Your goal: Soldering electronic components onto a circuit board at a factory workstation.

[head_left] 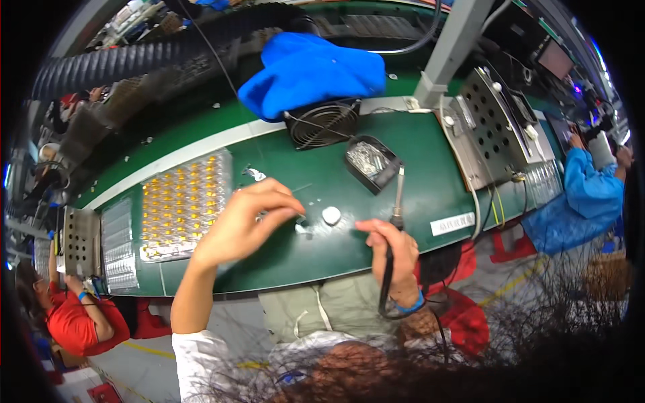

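Both hands work low over a green bench (322,248). The left hand (245,225) hovers above the mat with its fingers curled together and the fingertips (295,205) pinched close; whether something tiny sits between them I cannot tell. The right hand (393,252) is wrapped around the black handle of a soldering iron (396,201), whose metal tip points up and away from the person, while its cord (384,295) loops down past a blue wristband (410,305).

Between the 2 hands, on the mat, lie a small white round piece (331,215) and, just beside it toward the left hand, a smaller pale bit (302,227), near the pinched fingertips.

Left of the left hand lies a clear tray of small yellow parts (181,201), with 1 more clear tray (119,245) beyond it. Behind the hands stand a black holder with metal wool (371,163) and a small black fan (324,124); a blue cloth (309,70) lies behind the fan. A perforated grey metal box (490,124) stands to the right. Further right, a person in a blue coat (578,201) works; at the far left, a person in a red shirt (77,322) sits.
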{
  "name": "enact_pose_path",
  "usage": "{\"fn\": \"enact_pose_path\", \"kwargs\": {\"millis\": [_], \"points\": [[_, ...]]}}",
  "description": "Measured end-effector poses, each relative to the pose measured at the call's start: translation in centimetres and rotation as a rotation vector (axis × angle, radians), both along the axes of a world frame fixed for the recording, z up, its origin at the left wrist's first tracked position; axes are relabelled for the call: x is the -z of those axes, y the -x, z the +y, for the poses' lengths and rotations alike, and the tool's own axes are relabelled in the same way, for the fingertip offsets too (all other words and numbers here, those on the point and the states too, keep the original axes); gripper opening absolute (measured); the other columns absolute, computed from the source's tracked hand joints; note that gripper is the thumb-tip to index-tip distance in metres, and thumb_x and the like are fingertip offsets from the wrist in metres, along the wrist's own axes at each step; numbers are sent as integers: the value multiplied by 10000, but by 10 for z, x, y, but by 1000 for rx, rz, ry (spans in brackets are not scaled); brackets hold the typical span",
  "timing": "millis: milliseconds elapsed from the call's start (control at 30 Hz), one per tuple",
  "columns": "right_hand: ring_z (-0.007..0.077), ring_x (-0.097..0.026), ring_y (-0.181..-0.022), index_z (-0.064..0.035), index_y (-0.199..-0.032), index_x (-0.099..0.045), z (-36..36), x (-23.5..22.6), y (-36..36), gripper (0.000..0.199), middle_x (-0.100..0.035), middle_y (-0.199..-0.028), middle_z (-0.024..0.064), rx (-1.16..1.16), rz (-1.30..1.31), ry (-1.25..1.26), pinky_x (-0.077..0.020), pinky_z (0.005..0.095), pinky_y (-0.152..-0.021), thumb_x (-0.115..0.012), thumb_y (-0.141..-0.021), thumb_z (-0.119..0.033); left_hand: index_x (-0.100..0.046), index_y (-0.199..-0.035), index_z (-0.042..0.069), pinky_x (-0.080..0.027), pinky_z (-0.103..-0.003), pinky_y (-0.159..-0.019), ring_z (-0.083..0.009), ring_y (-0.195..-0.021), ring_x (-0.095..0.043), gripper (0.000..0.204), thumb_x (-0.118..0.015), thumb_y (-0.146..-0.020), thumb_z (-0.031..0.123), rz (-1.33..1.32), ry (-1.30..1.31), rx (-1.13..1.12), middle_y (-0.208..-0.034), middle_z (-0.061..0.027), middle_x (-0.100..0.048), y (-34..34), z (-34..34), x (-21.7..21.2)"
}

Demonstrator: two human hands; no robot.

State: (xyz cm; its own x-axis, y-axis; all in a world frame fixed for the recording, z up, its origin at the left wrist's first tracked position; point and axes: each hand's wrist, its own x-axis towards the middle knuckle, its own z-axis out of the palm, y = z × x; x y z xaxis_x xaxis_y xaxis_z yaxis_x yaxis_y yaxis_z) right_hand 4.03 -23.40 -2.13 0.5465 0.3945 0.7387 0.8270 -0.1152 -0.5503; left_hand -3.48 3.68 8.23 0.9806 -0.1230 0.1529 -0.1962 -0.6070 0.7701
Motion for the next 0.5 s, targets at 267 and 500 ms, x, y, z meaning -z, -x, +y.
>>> {"fn": "enact_pose_path", "kwargs": {"millis": [267, 500], "points": [[319, -706, -826, -26, -1186, -596, 9, 3, -2, 335, -767, -1117, 166, -58, -25, 63, -567, 388, -706, -680, -891, 107, -741, -1083, 3, -551, -340, -762, -250, -823, -691, 161, -699, -927, 8, -1, 17, 28, -960, -120, -705, -30, -42, 48], [272, -634, -813, -92, -1145, -713, 20, 2, 9, 370, -633, -823, 46, -58, -144, 227, -481, 402, -682, -742, -781, -32, -728, -1119, 1, -557, -323, -722, -215, -782, -684, 212, -708, -908, -5, -72, 35, -78, -956, -116, -690, -12, -36, 56]]}}
